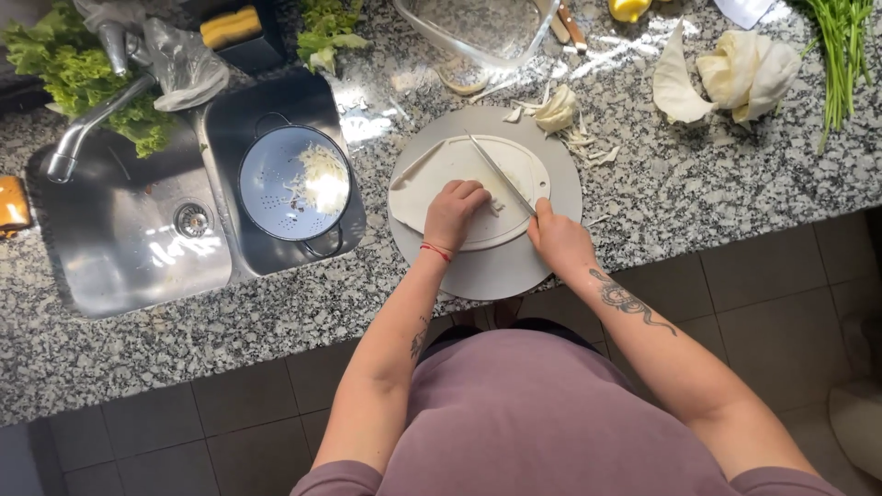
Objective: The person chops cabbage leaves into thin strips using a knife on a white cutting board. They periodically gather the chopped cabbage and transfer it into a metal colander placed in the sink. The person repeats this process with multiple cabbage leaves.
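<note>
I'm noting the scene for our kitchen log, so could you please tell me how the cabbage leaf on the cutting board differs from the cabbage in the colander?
The cabbage leaf on the round cutting board lies flat and mostly whole, pressed by the left hand while the right hand holds a knife. The cabbage in the colander is shredded and heaped, untouched. Both look pale white.
</note>
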